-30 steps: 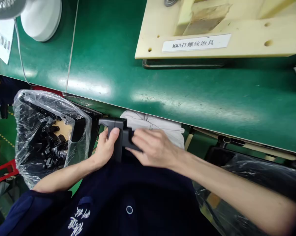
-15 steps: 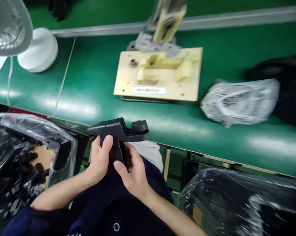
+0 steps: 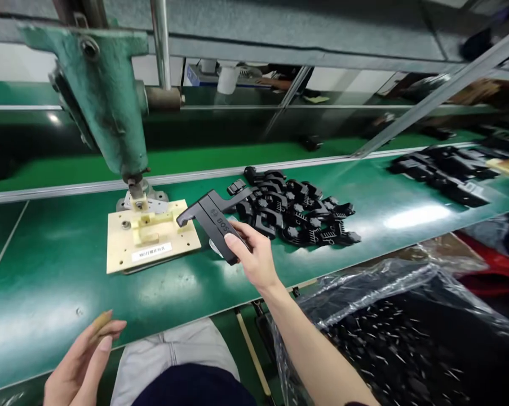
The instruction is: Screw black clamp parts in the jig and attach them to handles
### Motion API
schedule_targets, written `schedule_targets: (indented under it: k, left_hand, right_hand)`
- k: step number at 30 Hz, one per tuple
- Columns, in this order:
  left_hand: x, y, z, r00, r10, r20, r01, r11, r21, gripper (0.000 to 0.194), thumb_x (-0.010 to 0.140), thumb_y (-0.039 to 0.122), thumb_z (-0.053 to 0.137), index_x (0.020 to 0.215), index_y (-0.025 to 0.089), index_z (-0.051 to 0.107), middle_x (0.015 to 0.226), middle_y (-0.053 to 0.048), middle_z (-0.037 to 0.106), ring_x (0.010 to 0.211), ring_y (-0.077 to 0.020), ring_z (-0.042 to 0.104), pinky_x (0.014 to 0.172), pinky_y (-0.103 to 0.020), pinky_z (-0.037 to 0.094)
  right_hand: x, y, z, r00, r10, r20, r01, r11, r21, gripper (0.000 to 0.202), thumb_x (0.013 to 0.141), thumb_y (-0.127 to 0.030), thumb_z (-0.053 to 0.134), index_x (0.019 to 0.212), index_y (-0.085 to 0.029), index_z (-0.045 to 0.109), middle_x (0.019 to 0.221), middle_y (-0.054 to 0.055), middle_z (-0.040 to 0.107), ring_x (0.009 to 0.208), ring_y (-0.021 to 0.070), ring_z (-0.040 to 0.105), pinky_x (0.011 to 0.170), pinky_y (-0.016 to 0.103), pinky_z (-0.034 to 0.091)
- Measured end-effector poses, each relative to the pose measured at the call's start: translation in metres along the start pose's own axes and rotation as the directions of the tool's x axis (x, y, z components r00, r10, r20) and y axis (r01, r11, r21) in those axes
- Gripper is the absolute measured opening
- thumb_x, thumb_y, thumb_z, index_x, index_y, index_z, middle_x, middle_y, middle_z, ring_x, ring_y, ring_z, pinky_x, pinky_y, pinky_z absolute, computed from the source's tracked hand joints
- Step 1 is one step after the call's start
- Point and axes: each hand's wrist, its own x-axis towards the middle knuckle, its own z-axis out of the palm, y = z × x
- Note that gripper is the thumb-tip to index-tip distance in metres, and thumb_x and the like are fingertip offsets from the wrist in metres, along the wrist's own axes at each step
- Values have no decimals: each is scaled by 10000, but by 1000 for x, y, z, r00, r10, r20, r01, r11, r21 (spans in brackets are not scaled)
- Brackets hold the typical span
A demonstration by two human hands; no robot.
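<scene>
My right hand point(image 3: 254, 256) grips a black plastic bracket point(image 3: 217, 217) by the end of its long body, the thumb across light lettering that begins "BOS". The bracket is raised above the bench and tilted, with a knob on its side arm. My left hand point(image 3: 85, 361) is low at the bench's front edge, holding nothing, its fingers loosely bent and the thumb apart. Left of the bracket sits a cream fixture plate point(image 3: 127, 239) with raised blocks and a white label. Behind the bracket lies a pile of similar black parts point(image 3: 299, 211).
A green press point(image 3: 106, 101) stands over the fixture plate. Below the bench, at right, a plastic-lined bin point(image 3: 389, 349) contains many small black parts. More black parts point(image 3: 440, 169) lie farther right on the green bench point(image 3: 364, 231). Across the back, a person's arm point(image 3: 275, 83) shows.
The view has swung right and up. My left hand has let go of the bracket, which both hands held before. My right hand now holds it alone, out over the bench.
</scene>
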Motion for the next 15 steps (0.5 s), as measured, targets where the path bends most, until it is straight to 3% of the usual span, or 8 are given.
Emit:
schedule_targets:
  k: [3,6,10,15]
  left_hand:
    - [17,28,4,995,104,5,-104,995,-2,444,820,521,605,1158,232,607,1062,-62,718,1018,-250,665,938,-357,523]
    - [36,57,20,968,195,158,-169,972,-164,533,781,486,675,1231,223,567,1171,-85,679,1078,-248,639,922,-322,518]
    - [49,72,43,916,129,379,10,939,-344,681,732,488,731,1295,166,521,1158,-129,675,1074,-266,640,880,-309,530]
    - [43,64,51,906,-27,423,225,876,-426,867,712,493,755,1422,174,374,1015,-104,713,893,-240,685,697,-267,544]
  right_hand:
    - [-3,-2,-5,993,-49,111,50,999,-3,413,782,-489,618,1028,-159,647,898,71,700,762,203,646,678,327,538]
    - [-22,-3,5,947,-140,288,144,990,7,421,803,-507,585,1032,-160,647,853,71,695,739,201,643,641,305,518]
    - [-50,-8,25,861,-222,458,252,968,-4,391,835,-483,546,1023,-151,634,751,47,655,629,161,595,571,269,468]
    - [-65,-12,38,874,-179,451,233,970,-66,322,864,-462,516,942,-169,624,712,34,637,600,150,571,559,266,470]
